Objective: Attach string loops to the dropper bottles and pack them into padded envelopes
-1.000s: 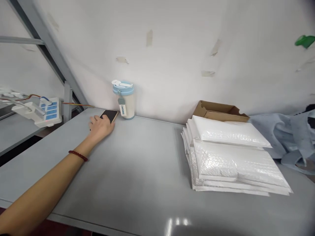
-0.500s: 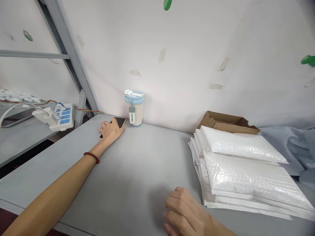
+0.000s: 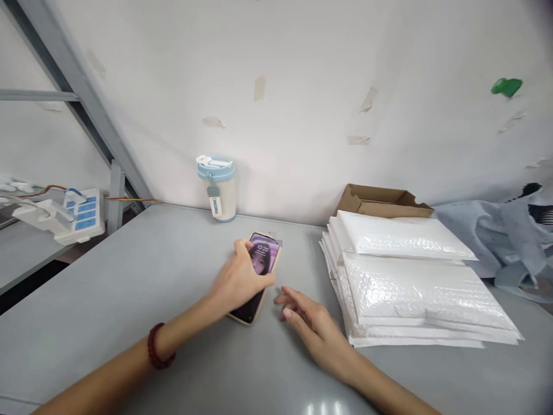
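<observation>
A phone in a pale case (image 3: 247, 311) lies at a slant near the middle of the grey table (image 3: 185, 253), its screen lit and showing 10:20. My left hand (image 3: 239, 276), with a dark red bead bracelet on the wrist, grips it across the middle, thumb at the right edge and fingers over the left. Just right of the phone is my right hand (image 3: 309, 323), fingers apart and holding nothing. A stack of white bubble mailers (image 3: 410, 288) sits to the right of that hand.
A cream cup with a blue lid (image 3: 222, 193) stands by the wall. Behind the mailers is an open cardboard box (image 3: 384, 202), with grey-blue cloth (image 3: 484, 236) beside it. A power strip (image 3: 84, 216) with plugs and cables is at the left, near a metal frame (image 3: 86, 98).
My left hand has brought the phone from near the cup towards the table's middle, and its screen has lit up. My right hand has moved forward and opened. The view has shifted right.
</observation>
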Demonstrator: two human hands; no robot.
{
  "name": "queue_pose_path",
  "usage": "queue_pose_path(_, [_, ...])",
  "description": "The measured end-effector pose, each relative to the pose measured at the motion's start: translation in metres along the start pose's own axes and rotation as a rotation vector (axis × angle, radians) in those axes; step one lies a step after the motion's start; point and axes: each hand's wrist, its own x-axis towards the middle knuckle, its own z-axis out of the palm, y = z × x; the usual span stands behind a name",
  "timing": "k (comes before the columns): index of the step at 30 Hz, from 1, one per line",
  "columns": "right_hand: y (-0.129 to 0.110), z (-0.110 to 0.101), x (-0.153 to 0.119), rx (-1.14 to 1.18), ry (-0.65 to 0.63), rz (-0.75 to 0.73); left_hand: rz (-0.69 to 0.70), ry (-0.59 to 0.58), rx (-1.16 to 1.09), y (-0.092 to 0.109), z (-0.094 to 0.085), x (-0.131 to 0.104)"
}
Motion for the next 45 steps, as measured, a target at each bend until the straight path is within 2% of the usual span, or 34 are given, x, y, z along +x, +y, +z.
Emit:
queue_pose_path(2, [-0.002,0.0,0.0,0.047,-0.032,0.006,0.029,0.043,-0.185,0.014,0.01,-0.015])
queue_pose_path(5, [-0.003,0.001,0.0,0.103,0.042,0.042,0.035,-0.026,-0.418,0.021,0.015,-0.029])
queue_pose_path(8, [0.0,0.0,0.002,0.222,0.105,0.1,0.047,-0.151,-0.64,0.015,0.014,-0.032])
queue_pose_path(11, [0.003,-0.005,0.005,0.336,0.144,0.13,0.116,-0.293,-0.793,0.003,0.011,-0.029])
queue_pose_path(15, [0.003,-0.01,0.007,0.349,0.193,0.112,0.257,-0.595,-0.796,-0.009,0.008,-0.023])
queue_pose_path(16, [0.002,-0.01,0.007,0.343,0.205,0.108,0.284,-0.63,-0.776,-0.01,0.007,-0.022])
queue_pose_path(21, [0.001,-0.009,0.003,0.299,0.253,0.102,0.306,-0.522,-0.736,-0.005,0.004,-0.022])
queue_pose_path(34, [-0.002,-0.011,0.004,0.279,0.313,0.112,0.368,-0.585,-0.693,-0.007,0.003,-0.023])
queue_pose_path(41, [-0.001,-0.01,0.004,0.314,0.306,0.132,0.318,-0.629,-0.716,-0.011,0.003,-0.019])
queue_pose_path(45, [0.0,-0.009,0.003,0.312,0.309,0.151,0.335,-0.659,-0.737,-0.014,0.006,-0.016])
